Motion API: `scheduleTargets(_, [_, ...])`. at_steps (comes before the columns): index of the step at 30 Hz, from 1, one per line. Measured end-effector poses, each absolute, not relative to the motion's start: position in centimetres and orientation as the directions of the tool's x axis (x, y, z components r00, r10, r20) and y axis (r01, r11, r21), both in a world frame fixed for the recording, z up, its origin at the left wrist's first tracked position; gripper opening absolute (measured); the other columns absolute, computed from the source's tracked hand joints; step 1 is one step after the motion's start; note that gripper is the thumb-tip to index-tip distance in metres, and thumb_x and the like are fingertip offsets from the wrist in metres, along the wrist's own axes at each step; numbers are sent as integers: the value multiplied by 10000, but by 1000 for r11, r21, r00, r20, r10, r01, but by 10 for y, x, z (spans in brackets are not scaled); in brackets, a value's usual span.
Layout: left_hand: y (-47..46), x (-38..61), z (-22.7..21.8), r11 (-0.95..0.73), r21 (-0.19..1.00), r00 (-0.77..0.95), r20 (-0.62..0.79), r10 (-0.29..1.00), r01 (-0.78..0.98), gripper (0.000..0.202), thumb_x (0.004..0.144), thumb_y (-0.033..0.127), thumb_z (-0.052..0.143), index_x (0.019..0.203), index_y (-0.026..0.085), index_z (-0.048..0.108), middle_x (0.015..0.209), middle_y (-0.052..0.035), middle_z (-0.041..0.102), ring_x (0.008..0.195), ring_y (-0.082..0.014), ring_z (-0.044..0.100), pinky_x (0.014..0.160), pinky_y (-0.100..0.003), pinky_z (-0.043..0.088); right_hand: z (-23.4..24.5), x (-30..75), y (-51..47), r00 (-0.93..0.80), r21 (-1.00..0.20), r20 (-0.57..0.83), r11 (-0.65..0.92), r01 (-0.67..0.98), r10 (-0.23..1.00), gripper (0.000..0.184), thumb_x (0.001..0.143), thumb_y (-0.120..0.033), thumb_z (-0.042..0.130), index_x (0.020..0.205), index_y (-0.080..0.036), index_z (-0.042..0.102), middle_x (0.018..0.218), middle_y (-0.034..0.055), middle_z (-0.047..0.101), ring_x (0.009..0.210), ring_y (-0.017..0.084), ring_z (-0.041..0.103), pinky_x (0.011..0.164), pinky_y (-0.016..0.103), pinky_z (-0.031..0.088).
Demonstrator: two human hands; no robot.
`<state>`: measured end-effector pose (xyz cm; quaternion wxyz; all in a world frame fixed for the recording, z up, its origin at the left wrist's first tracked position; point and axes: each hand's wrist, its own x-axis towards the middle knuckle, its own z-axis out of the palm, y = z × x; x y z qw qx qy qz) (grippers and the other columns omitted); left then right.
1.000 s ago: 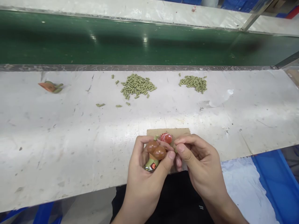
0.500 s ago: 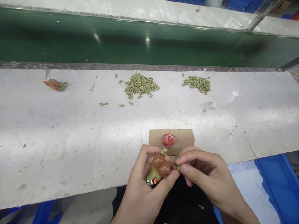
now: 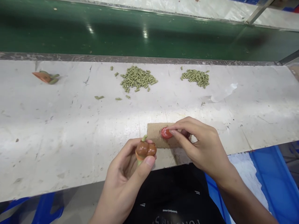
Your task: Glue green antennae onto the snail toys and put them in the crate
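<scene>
My left hand [image 3: 127, 174] is closed around a small toy figure [image 3: 146, 150], brown and rounded on top, with a green stem sticking up; its lower part is mostly hidden by the fingers. Over a small round red dish [image 3: 165, 133], the thumb and forefinger of my right hand [image 3: 198, 140] are pinched together. Whatever lies between those fingertips is hidden. The dish has a glossy orange-red surface and sits on a piece of brown cardboard [image 3: 154, 140] at the table's near edge.
Two piles of short green pegs, a larger pile [image 3: 137, 77] and a smaller pile [image 3: 196, 77], lie farther back on the white table [image 3: 70, 130]. An orange-and-green piece [image 3: 45, 77] lies far left. Behind runs a green belt [image 3: 116, 34]; a blue bin [image 3: 266, 174] stands lower right.
My right hand has left the toy figure and moved up to the red dish. My left hand has shifted left with the figure, which has turned. The view has tilted slightly downward.
</scene>
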<state>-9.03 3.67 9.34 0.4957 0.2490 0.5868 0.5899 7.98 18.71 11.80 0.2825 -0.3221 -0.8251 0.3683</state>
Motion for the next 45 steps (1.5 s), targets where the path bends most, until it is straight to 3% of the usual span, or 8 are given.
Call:
scheduleTargets(5, [36, -85, 92, 187, 927, -398, -313, 862, -324, 130, 1058, 432, 841, 1045, 314, 788, 1001, 20, 683, 975, -117, 699, 949, -145, 591, 114, 79, 187, -642, -751, 267, 573, 329, 718, 142, 1096, -93, 744, 1024, -186, 823, 1008, 31, 789, 842, 151, 719, 760, 275, 596])
scheduleTargets(12, [37, -82, 91, 162, 927, -408, -299, 863, -338, 128, 1116, 427, 758, 1191, 328, 791, 1070, 12, 744, 921, -130, 728, 930, -202, 611, 118, 83, 185, -633, -766, 237, 543, 344, 736, 102, 1082, -114, 770, 1078, -200, 824, 1007, 18, 797, 836, 156, 723, 742, 272, 602])
scheduleTargets(19, [41, -76, 97, 170, 909, -420, -334, 844, -381, 161, 1070, 441, 822, 1101, 287, 789, 998, 2, 739, 853, -130, 679, 773, -196, 594, 115, 85, 181, -597, -813, 213, 480, 330, 773, 147, 1093, -134, 751, 1100, -249, 841, 1027, 21, 813, 868, 190, 742, 752, 315, 638])
scheduleTargets(22, [43, -74, 99, 201, 903, -406, -358, 841, -380, 161, 1061, 448, 831, 1086, 292, 798, 1004, 7, 748, 865, -129, 692, 820, -191, 613, 115, 85, 175, -536, -896, 166, 353, 268, 828, 146, 1090, -162, 765, 1075, -275, 856, 1049, 13, 828, 866, 177, 757, 733, 296, 642])
scheduleTargets(25, [44, -72, 101, 182, 919, -385, -318, 866, -349, 120, 1043, 403, 862, 1128, 331, 818, 989, 25, 769, 877, -111, 727, 858, -153, 623, 117, 86, 167, -479, -988, 55, 118, 102, 876, 108, 1086, -214, 791, 1063, -291, 864, 1099, 12, 843, 852, 167, 800, 752, 283, 683])
scheduleTargets(29, [47, -69, 102, 136, 905, -337, -284, 897, -403, 166, 1012, 300, 896, 1147, 375, 837, 1028, 39, 823, 917, -106, 787, 824, -116, 631, 118, 87, 158, -500, -999, -53, -51, 17, 864, 50, 1055, -262, 837, 1040, -277, 881, 1114, 40, 871, 987, 210, 857, 865, 277, 717])
scheduleTargets(36, [48, -67, 101, 159, 905, -300, -291, 908, -395, 163, 1011, 291, 899, 1126, 393, 843, 997, 59, 821, 909, -86, 784, 814, -80, 619, 112, 89, 156, -495, -997, -74, -72, 24, 866, 50, 1049, -273, 844, 1038, -289, 890, 1044, 17, 878, 964, 173, 854, 861, 213, 691])
scheduleTargets(45, [48, -68, 100, 184, 921, -280, -288, 916, -345, 134, 1030, 302, 873, 1124, 390, 840, 1027, 48, 804, 938, -101, 792, 847, -101, 635, 112, 92, 156, -531, -998, -7, 29, 59, 847, 101, 1066, -254, 834, 1072, -336, 891, 1059, -1, 844, 975, 192, 815, 882, 307, 695])
